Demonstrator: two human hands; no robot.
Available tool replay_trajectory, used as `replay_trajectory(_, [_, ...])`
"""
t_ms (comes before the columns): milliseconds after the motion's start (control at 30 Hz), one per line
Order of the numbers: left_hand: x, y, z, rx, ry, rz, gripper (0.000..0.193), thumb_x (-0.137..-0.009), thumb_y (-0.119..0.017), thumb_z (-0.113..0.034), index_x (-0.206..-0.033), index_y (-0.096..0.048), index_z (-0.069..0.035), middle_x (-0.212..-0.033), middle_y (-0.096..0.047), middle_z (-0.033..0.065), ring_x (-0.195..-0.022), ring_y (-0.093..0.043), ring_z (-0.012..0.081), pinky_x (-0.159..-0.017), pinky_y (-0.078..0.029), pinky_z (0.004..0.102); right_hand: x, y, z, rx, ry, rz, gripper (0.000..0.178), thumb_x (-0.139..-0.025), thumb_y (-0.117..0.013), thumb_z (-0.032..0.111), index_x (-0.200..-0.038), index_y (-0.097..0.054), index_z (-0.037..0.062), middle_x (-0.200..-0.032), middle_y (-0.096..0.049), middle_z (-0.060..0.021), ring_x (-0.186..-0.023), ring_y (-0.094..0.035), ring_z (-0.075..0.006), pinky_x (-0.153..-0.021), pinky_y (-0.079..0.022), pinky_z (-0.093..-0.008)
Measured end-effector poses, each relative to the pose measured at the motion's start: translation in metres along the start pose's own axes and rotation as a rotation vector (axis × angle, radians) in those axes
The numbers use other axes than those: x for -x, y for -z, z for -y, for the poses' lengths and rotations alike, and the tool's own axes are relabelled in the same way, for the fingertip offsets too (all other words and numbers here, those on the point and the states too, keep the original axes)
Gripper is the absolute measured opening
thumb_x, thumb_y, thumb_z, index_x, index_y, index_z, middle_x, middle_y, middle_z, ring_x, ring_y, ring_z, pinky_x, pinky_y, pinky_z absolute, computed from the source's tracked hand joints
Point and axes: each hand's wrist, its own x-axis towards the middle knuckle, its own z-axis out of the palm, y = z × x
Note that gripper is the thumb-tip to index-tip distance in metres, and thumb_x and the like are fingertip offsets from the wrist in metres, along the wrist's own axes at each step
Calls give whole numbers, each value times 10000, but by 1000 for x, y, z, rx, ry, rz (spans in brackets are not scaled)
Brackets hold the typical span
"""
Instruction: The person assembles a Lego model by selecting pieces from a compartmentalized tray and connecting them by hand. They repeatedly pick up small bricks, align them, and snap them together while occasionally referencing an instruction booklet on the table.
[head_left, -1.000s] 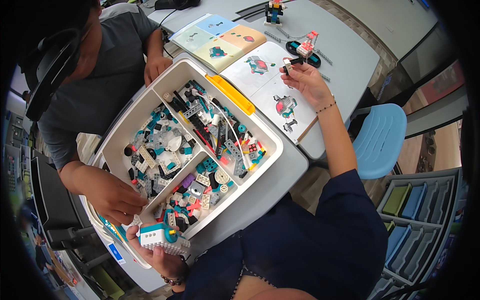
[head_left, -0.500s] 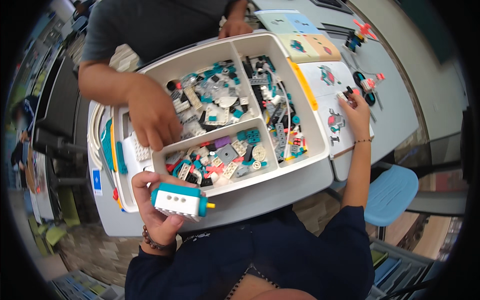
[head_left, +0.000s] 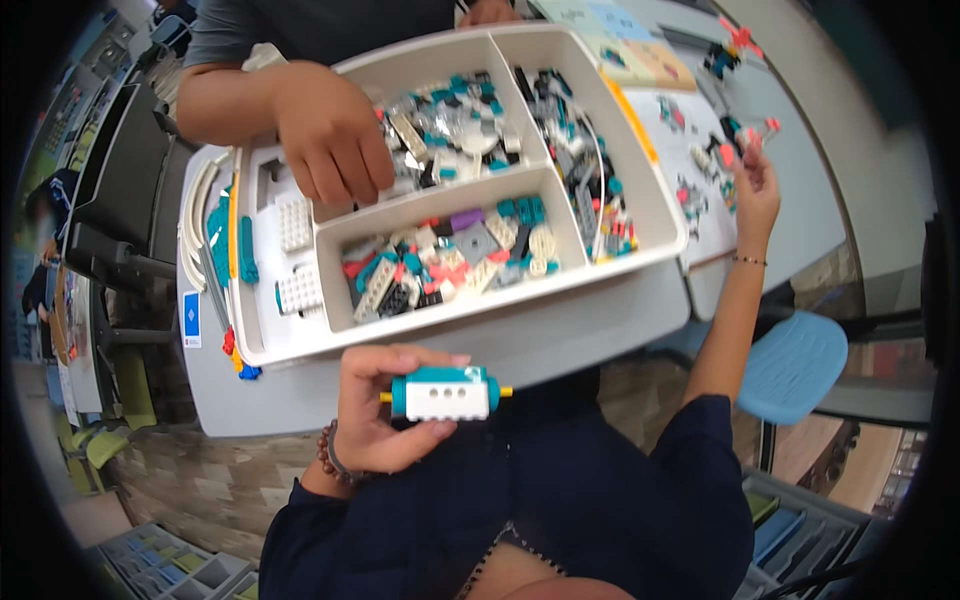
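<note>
My left hand (head_left: 385,410) grips a white and teal building-brick block (head_left: 447,394) above the table's near edge. Its white side has a row of round holes, and yellow axle ends stick out at both ends. On the right, my right hand (head_left: 757,195) reaches over the table with its fingertips closed at a small coral brick model (head_left: 748,140) with black parts. The fingers partly cover that model. A small white and grey brick piece (head_left: 704,160) lies beside them on the open instruction booklet (head_left: 650,120).
A white divided tray (head_left: 450,312) full of loose bricks fills the middle of the table (head_left: 560,350). Another person's hand (head_left: 335,140) is inside it at the left. A coral-topped model (head_left: 722,58) stands at the far right; a blue chair (head_left: 790,365) is below.
My left hand has moved right and turned the block level, showing both axle ends. My right hand has shifted from the white and grey piece to the coral model. The view has shifted slightly.
</note>
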Motion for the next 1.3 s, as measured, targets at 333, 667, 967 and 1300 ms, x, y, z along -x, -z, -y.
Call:
replay_trajectory(333, [-12, -16, 6, -215, -112, 113, 544, -669, -696, 12, -1080, -349, -73, -1053, -568, 201, -945, -564, 258, -777, -448, 329, 175, -8, 163, -255, 416, 417, 419, -644, -692, 99, -1019, -540, -9, -902, -556, -117, -785, -539, -229, -660, -441, -301])
replay_trajectory(667, [-37, -42, 21, -70, -170, 243, 597, -633, -758, -70, -1136, -437, -43, -1142, -531, 166, -966, -554, 273, -825, -428, 335, 185, -29, 178, -526, 203, 780, 516, -589, -693, 54, -1071, -520, -7, -983, -572, -149, -840, -572, -288, -731, -454, -346])
replay_trajectory(967, [-9, 30, -29, -244, -136, 45, 497, -673, -677, -90, -1107, -446, -14, -1002, -571, 178, -936, -549, 303, -842, -415, 400, 123, 57, 109, -516, -239, 51, 462, -841, -517, 161, -1208, -369, -78, -1140, -496, -150, -1008, -512, -202, -890, -392, -323])
replay_trajectory(1300, [-51, 72, -110, -1343, -342, -174, 374, -583, -658, -31, -947, -573, -19, -912, -577, 123, -838, -534, 266, -757, -426, 362, 17, 28, 35, -15, -592, 611, 303, -858, -531, 211, -1049, -563, -22, -757, -593, 24, -551, -478, 4, -442, -341, -147])
